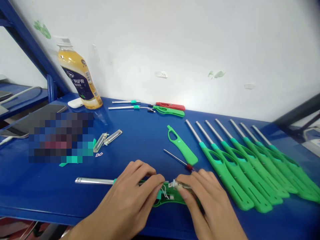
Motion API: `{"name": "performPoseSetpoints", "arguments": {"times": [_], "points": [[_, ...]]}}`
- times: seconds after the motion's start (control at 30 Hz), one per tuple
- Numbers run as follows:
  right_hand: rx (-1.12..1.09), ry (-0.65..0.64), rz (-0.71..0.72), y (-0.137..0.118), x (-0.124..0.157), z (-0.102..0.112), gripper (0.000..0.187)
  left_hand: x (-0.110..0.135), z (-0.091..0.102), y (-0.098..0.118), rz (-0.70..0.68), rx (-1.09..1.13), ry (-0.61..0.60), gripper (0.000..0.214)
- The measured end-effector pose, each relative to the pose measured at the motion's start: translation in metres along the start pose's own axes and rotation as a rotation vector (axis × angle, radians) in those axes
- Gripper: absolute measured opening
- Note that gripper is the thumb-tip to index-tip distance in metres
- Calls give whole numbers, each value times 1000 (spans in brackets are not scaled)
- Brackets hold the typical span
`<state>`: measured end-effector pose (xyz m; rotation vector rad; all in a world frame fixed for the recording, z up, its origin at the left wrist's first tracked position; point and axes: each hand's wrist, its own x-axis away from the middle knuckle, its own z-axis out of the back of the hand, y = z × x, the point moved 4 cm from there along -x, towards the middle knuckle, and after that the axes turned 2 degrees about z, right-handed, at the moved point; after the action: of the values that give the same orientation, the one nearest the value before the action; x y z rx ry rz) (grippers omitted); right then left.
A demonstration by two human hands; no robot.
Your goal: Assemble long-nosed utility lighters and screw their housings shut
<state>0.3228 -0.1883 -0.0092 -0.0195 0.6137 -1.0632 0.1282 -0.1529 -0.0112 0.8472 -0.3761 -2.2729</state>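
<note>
Near the front edge of the blue table lies an opened green long-nose lighter (168, 196) with a silver metal tube (93, 181) pointing left. My left hand (136, 190) presses its fingers down on the lighter's neck, closed on it. My right hand (202, 195) pinches a small clear fuel cartridge (180, 185) at the lighter's open body, where thin white wires show. A loose green handle shell (182, 146) and a small red-handled screwdriver (179, 160) lie just behind my hands.
Several finished green lighters (237, 166) lie in a row at the right. An orange drink bottle (78, 80) stands at the back left by the white wall. Two more lighters, one red (170, 106), lie behind. Clear cartridges (108, 138) and a phone (32, 121) lie at left.
</note>
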Motion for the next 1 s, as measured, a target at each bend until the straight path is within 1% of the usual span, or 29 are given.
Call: {"name": "performPoseSetpoints", "arguments": {"times": [0.37, 0.53, 0.67, 1.0], "points": [[12, -9, 17, 2, 1, -2, 14, 2, 1, 2, -29, -45, 21, 26], [-1, -31, 5, 2, 2, -2, 16, 1, 1, 2, -35, -56, 18, 22], [-6, -71, 34, 3, 6, -4, 17, 2, 1, 2, -48, -66, 17, 23], [4, -115, 96, 8, 8, -11, 24, 5, 2, 3, -40, -12, 22, 27]]}}
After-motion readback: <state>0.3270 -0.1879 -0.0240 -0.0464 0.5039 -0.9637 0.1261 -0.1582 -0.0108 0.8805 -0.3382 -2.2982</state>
